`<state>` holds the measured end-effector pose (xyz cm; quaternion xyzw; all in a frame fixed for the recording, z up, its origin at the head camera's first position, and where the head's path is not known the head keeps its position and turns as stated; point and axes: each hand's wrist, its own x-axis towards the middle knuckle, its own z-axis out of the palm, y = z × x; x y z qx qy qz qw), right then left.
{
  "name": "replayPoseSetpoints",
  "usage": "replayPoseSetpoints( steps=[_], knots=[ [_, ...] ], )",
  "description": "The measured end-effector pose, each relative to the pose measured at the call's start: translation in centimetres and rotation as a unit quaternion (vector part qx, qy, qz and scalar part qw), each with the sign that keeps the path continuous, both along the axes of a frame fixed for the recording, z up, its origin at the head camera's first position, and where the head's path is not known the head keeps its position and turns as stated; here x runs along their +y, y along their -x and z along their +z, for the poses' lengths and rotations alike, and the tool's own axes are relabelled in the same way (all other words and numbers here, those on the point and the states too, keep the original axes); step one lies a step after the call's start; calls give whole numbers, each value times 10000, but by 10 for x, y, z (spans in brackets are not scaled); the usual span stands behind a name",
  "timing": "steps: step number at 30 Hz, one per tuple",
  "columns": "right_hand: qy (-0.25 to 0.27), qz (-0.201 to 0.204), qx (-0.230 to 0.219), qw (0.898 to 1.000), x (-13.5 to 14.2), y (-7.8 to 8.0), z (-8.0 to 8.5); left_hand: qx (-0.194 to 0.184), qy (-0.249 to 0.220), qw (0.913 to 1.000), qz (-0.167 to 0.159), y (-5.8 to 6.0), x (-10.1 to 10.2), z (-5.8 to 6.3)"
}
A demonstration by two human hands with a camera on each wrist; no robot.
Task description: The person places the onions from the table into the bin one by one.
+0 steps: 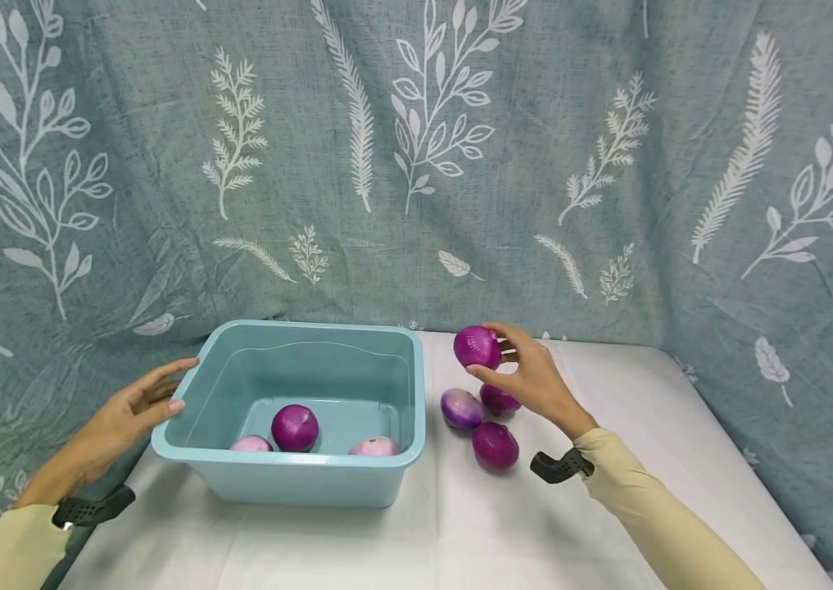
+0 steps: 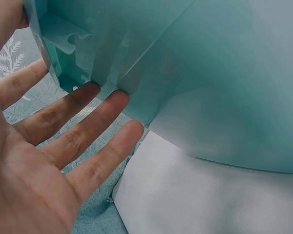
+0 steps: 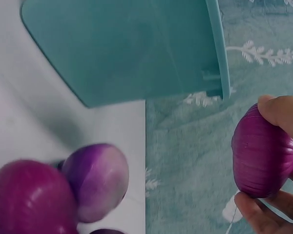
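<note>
My right hand holds a red onion between thumb and fingers, raised above the table to the right of a light blue plastic bin. Below that hand lie three more onions: a paler purple and white one, a dark one, and another dark one partly hidden by the hand. My left hand is at the bin's left rim, its fingers fairly straight against the outer wall. Inside the bin sit a dark red onion and two pale pinkish onions, half hidden behind the front wall.
A white cloth covers the table under the bin and the loose onions. Blue-grey fabric with white leaf prints hangs behind the table and along both sides. Each wrist wears a black strap.
</note>
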<state>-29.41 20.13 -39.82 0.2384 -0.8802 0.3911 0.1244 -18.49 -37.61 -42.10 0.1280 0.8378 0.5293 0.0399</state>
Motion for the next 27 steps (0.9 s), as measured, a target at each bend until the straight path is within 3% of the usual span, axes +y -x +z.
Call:
replayPoseSetpoints(
  steps=[17, 27],
  knots=[
    [260, 631, 122, 9976, -44, -12, 21, 78, 158, 9998, 63, 1, 0, -2],
    [421, 970, 21, 9944, -65, -19, 23, 165, 193, 9997, 46, 1, -1, -2]
  ],
)
